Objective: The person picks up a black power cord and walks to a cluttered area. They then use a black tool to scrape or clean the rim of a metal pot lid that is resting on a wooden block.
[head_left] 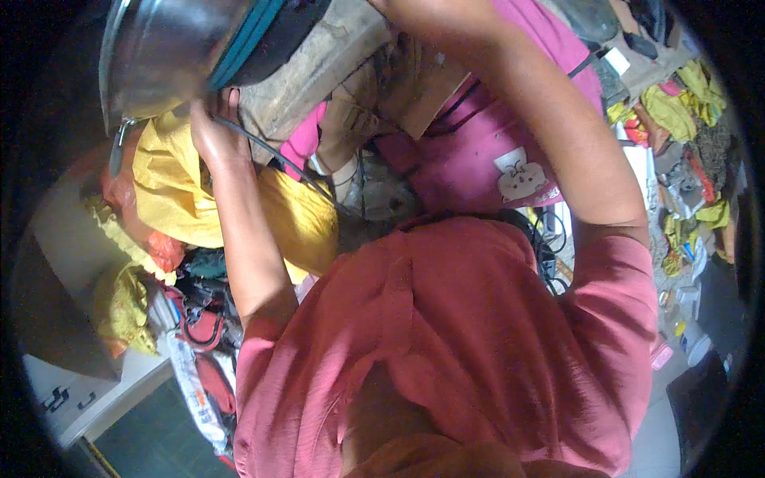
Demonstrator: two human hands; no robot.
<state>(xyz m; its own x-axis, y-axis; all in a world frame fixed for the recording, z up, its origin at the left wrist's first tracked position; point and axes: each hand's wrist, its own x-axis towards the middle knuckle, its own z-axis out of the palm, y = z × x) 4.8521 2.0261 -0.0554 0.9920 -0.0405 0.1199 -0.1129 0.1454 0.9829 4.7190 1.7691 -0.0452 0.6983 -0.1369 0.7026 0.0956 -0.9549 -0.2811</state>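
At the upper left is a shiny, see-through grey bag with a teal zipper band and a metal zipper pull hanging from its edge. My left hand is closed at the bag's lower edge, its fingertips partly hidden. A dark cord runs from beside that hand down toward my body. My right arm reaches across to the top edge, where my right hand is mostly cut off and its fingers do not show. A worn, pale board-like piece lies between the hands.
Yellow cloth spreads under my left forearm. A pink bag with a white cartoon animal lies beneath my right arm, beside a brown cardboard piece. Scraps and yellow bags clutter the right; black cables hang near my right side.
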